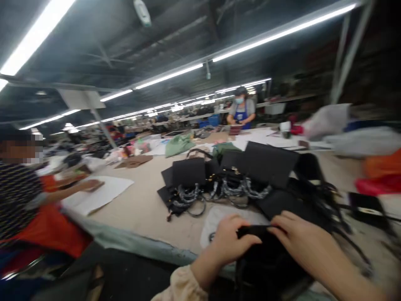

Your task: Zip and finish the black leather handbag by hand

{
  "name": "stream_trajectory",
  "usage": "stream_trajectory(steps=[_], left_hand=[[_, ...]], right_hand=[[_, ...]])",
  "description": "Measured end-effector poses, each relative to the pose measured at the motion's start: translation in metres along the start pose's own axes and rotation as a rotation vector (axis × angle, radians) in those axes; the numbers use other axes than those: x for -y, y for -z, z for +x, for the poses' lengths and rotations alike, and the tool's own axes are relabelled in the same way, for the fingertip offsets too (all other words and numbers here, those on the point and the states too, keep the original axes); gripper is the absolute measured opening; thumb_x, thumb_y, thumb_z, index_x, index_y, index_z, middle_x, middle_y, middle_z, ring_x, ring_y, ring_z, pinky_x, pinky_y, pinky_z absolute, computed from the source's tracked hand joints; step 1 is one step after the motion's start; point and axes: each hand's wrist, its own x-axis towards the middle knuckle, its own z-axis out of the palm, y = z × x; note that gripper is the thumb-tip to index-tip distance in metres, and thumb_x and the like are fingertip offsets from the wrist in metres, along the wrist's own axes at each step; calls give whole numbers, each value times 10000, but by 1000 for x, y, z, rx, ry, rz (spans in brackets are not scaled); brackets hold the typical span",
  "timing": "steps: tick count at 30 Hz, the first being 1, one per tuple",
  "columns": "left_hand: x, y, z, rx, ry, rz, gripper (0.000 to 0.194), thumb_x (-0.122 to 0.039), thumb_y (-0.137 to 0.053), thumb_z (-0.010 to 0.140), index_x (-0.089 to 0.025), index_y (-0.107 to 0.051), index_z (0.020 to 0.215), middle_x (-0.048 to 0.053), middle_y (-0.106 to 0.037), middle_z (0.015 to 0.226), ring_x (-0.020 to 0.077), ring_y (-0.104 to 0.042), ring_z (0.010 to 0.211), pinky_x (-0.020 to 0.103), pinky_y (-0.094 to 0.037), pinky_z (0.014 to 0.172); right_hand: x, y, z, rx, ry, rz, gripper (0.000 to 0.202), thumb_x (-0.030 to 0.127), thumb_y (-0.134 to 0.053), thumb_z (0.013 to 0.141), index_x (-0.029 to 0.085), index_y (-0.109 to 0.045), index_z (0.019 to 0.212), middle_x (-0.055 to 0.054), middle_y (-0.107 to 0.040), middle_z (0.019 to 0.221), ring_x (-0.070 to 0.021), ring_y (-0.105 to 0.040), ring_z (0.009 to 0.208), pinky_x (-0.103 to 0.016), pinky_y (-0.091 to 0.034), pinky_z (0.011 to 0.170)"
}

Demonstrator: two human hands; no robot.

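Observation:
Near the table's front edge, a black bag (263, 255) hangs between my two hands. My left hand (230, 236) pinches the left end of its upper edge, thumb toward the inside. Fingers of my right hand (291, 232) grip the same edge farther right. The lower part of the bag is dark and its details are hard to make out. Just beyond my hands lies a pile of black handbags (232, 171), several with handles wrapped in clear plastic. A pale sheet or pouch (216, 223) lies partly under my left hand.
The beige table (140, 209) has a green-grey covered edge (150, 246). At left, a person (19, 188) rests a hand on white sheets (109, 188). Across the table stands a person in a blue apron (241, 113). Green cloth (179, 144) and red-orange material (382, 167) lie about.

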Motion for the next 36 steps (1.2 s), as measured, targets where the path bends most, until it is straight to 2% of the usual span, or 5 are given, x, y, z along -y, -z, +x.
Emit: stream_trajectory(steps=[4,11,17,27,36], left_hand=[[-6,14,23,36,-44,83,286,-309,-717,677,-188,-669,931,54,-639,927,202,-562,913,331,-454,830],[-5,-4,48,356,-102,191,162,-279,-562,822,-259,-712,881,-4,-700,839,164,-614,795,280,-448,749],[5,-9,50,267,-37,180,180,-273,-545,828,-224,-718,839,8,-703,813,161,-614,782,268,-441,748],[10,-15,53,220,-54,178,194,-290,-539,822,-198,-710,814,21,-692,791,156,-607,772,270,-453,752],[8,-16,53,230,-54,143,183,-271,-540,819,-182,-698,796,21,-688,789,158,-610,769,274,-461,741]], right_hand=[[7,13,5,114,-97,-56,161,259,-511,852,223,-615,735,9,-576,768,-110,-548,627,-240,-309,522],[13,18,12,139,-139,-45,138,230,-512,841,205,-602,739,3,-567,781,-118,-549,687,-249,-300,546],[4,27,1,46,-213,-25,162,287,-616,789,231,-582,936,13,-574,847,-138,-548,727,-252,-332,586],[-8,32,-4,58,-256,-127,228,355,-546,853,213,-663,720,-33,-567,789,-164,-514,800,-268,-348,654],[-10,30,2,51,-286,-176,212,307,-519,866,194,-646,740,-48,-574,806,-168,-515,792,-276,-338,640]])
